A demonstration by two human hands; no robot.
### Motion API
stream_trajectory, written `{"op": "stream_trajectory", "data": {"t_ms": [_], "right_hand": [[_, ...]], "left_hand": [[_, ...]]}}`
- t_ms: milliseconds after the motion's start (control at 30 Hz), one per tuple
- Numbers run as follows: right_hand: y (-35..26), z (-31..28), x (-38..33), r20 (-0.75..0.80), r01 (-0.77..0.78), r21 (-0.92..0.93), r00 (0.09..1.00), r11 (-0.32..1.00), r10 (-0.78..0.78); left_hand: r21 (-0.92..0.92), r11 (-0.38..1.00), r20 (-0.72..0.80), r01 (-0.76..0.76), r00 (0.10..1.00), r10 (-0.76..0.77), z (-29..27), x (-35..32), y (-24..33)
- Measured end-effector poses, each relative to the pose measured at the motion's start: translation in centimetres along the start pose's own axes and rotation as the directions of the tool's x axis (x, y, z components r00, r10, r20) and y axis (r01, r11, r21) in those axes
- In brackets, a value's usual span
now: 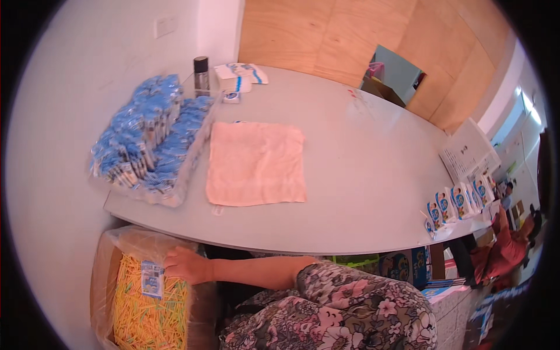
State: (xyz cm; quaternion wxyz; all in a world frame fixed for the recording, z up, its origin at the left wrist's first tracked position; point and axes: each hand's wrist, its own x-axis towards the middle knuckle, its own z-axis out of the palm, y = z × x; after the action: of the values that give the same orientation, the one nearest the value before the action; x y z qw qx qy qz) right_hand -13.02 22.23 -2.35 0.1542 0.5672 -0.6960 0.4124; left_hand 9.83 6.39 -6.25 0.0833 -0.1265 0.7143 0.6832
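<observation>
My right hand (188, 266) reaches left over an open box (102, 277) below the table edge, its fingers bent and closed at the right edge of a small flat blue-and-white packet (153, 281). The fingertips seem to pinch this packet, which is over a heap of thin yellow, orange and green sticks (146, 324) filling the box. A clear plastic liner covers the box rim. My left hand does not show.
On the table (356, 192) lies a pink cloth (256, 163), beside a clear tub (160, 198) heaped with blue packets. Behind stand a black-capped bottle (201, 73) and white cards (239, 76). Small blue-and-white cartons (458, 201) line the right end. A person in red (504, 254) is beyond.
</observation>
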Motion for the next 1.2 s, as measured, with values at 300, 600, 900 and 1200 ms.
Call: {"op": "stream_trajectory", "data": {"t_ms": [300,600,900,1200], "right_hand": [[0.4,1.4,-0.7,-0.126,0.01,-0.03,0.992,1.0,-0.014],[1.1,3.4,-0.9,-0.133,-0.053,0.016,0.99,0.998,0.055],[-0.6,1.7,-0.6,-0.251,-0.461,-0.084,0.868,0.883,0.429],[0.3,2.4,-0.9,0.14,-0.508,-0.189,0.833,0.841,0.535]], "left_hand": [[0.091,0.995,-0.052,-0.041,0.998,0.046,2.7,-2.6,5.9],[0.128,0.992,-0.103,0.014,0.995,-0.001,4.7,-4.3,9.9],[0.08,0.993,-0.184,0.089,0.98,-0.073,4.6,-4.8,12.1],[-0.019,0.995,-0.266,0.103,0.958,-0.104,4.1,-4.3,13.8]]}}
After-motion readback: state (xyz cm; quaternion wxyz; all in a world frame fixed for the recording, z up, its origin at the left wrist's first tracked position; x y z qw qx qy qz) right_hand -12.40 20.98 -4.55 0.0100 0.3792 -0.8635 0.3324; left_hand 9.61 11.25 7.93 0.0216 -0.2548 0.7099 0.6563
